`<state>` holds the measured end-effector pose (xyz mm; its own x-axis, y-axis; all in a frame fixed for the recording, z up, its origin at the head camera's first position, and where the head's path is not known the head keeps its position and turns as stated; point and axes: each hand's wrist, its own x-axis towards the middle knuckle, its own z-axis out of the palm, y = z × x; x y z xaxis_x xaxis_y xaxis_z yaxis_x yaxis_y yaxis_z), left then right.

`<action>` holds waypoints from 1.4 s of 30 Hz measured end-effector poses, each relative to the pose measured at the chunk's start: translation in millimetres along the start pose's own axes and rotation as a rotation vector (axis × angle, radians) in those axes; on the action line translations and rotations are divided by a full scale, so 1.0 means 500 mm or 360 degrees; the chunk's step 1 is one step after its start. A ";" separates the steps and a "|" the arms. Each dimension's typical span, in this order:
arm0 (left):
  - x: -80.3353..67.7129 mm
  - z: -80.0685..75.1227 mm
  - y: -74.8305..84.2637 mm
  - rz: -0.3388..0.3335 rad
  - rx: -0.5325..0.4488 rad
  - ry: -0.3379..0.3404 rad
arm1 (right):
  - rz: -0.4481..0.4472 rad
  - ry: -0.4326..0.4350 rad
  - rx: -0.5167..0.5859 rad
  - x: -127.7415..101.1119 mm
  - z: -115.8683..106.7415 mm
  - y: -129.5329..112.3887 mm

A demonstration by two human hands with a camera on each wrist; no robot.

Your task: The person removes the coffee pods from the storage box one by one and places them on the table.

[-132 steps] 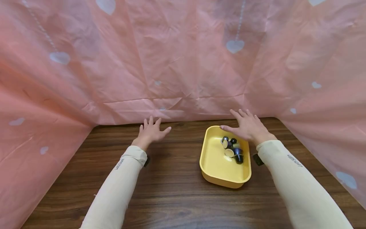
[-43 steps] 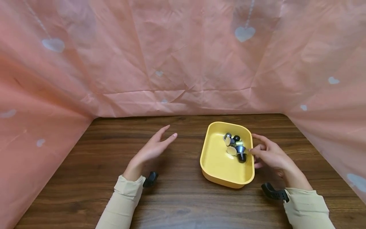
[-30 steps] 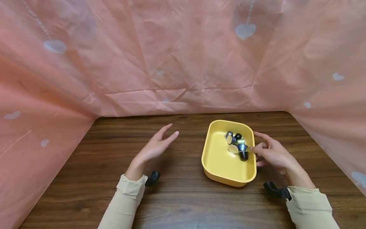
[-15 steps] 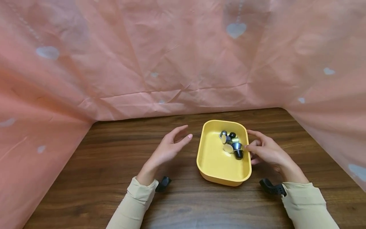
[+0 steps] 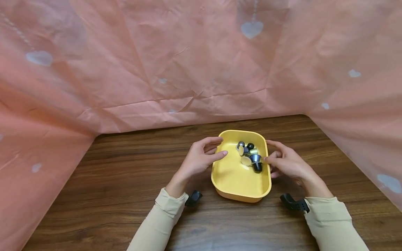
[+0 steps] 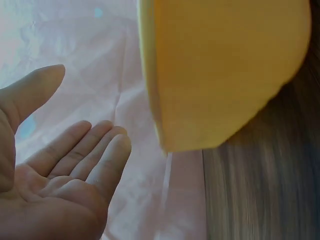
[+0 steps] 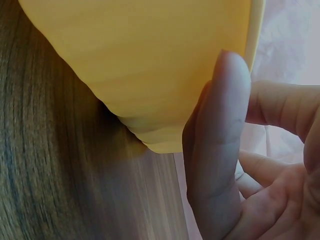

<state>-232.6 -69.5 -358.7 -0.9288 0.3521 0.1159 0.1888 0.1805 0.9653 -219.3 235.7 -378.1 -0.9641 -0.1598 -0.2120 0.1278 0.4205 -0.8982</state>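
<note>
A smooth, matte yellow tray, rectangular with rounded corners and low curved walls, sits on the dark wood-grain table at lower centre of the head view. Its floor is mostly bare; a small cluster of coffee capsules, little tapered cups in shiny dark blue, black, silver and gold with pale foil lids, lies heaped in the tray's far right corner, some tipped on their sides. The right hand is at the tray's right wall, thumb pressed flat along the yellow outside, as the right wrist view shows, with the fingertips at the rim just beside the capsules; the other fingers are loosely bent, and whether they hook over the rim I cannot tell. The left hand is at the tray's far left corner, fingers relaxed and slightly curved, holding nothing; in the left wrist view the open palm faces the tray's wall with a gap between them. Both forearms wear pale cream sleeves. Behind and to both sides of the table hangs a crinkled, thin pink plastic sheet printed with pale hearts.
</note>
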 end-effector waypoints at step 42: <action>0.094 0.047 0.065 -0.0276 0.0102 -0.0147 | -0.0016 0.0003 0.0089 0.014 0.042 -0.011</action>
<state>-262.7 -25.2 -327.2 -0.9165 0.3929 -0.0756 0.0513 0.3028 0.9517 -222.0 213.7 -382.8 -0.9659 -0.1621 -0.2020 0.1306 0.3685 -0.9204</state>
